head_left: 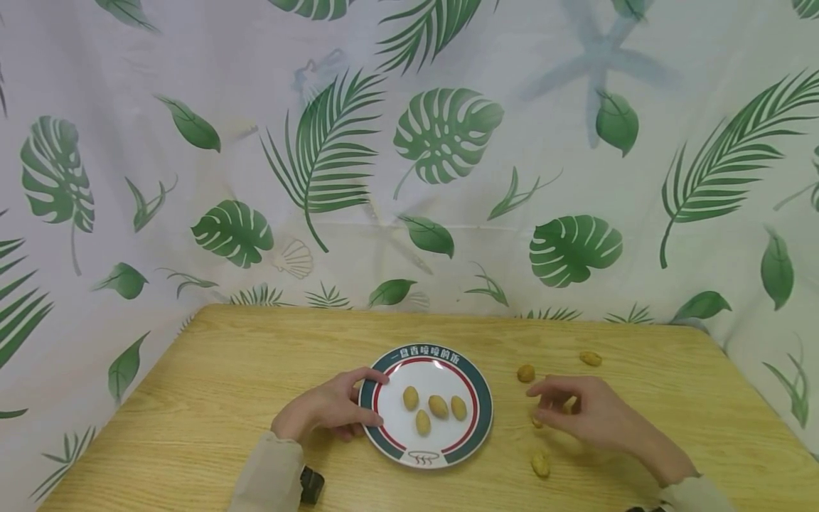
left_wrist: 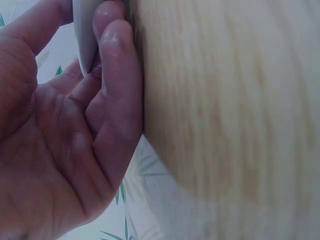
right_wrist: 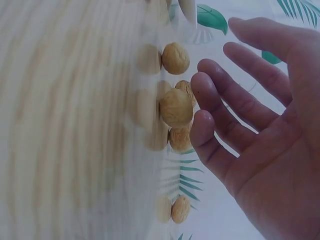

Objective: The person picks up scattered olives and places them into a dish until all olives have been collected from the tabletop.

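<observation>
A white plate point(head_left: 485, 419) with a dark green rim and a red ring lies on the table, several smooth-looking tan nuts point(head_left: 438, 407) on it. My left hand point(head_left: 329, 407) grips its left rim, two fingertips over the edge. In the left wrist view, other fingers point(left_wrist: 120, 75) curl beneath the plate point(left_wrist: 86, 40), against the tabletop. Right of the plate, my right hand point(head_left: 589, 409) is over a partly hidden nut point(head_left: 537, 421), its fingers apart and loosely bent. The right wrist view shows a round, walnut-like nut point(right_wrist: 176, 108) just beyond its fingertips, with nothing held.
More nuts lie around the right hand: one brown nut point(head_left: 526, 373) and another point(head_left: 591, 358) behind it, and a yellowish nut point(head_left: 540, 464) nearer the front. A leaf-printed curtain point(head_left: 448, 235) hangs behind the wooden table point(head_left: 269, 348).
</observation>
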A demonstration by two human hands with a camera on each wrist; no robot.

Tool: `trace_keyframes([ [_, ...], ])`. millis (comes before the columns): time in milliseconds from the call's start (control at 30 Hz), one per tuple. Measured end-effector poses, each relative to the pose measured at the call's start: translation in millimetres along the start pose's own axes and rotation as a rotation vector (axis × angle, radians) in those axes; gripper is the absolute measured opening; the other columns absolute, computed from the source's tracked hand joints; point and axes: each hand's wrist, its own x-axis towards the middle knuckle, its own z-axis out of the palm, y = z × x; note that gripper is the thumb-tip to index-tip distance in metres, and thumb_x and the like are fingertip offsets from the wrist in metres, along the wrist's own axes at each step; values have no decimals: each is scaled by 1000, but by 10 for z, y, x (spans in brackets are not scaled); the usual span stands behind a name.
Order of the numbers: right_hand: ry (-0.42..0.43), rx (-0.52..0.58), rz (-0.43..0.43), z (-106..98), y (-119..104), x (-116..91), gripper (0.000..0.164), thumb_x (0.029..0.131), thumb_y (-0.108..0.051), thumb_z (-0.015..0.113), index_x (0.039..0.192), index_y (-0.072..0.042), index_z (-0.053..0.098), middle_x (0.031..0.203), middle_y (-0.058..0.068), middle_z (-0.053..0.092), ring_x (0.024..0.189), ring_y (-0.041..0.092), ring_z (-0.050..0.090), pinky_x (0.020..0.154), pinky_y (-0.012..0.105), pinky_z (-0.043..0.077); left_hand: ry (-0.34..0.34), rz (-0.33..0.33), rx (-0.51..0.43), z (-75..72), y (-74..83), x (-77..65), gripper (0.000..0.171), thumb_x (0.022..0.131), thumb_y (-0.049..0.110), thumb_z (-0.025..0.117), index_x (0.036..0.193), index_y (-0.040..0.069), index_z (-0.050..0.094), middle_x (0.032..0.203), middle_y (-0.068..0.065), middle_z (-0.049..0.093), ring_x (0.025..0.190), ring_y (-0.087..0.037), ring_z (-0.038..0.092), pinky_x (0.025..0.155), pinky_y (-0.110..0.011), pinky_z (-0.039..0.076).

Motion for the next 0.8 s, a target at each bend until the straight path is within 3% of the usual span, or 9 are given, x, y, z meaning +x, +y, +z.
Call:
trace_keyframes([
  [500, 27, -15, 85, -105, 78, -105, 24, 96, -25, 73, 116, -12, 74, 94, -7, 73, 82, -2, 62, 62, 24, 51, 12, 1, -14, 8, -2, -8, 58, 88, 19, 81, 139, 27, 54, 90, -4, 68, 67, -17, 62, 58, -27, 52],
  [800, 74, -103, 118, -156, 136, -155, 25, 92, -27, 78, 114, -14, 75, 99, -3, 74, 83, -5, 61, 64, 23, 51, 13, -2, -7, 6, -16, 2, 59, 88, 20, 81, 139, 28, 54, 89, -4, 68, 66, -17, 62, 58, -28, 52],
])
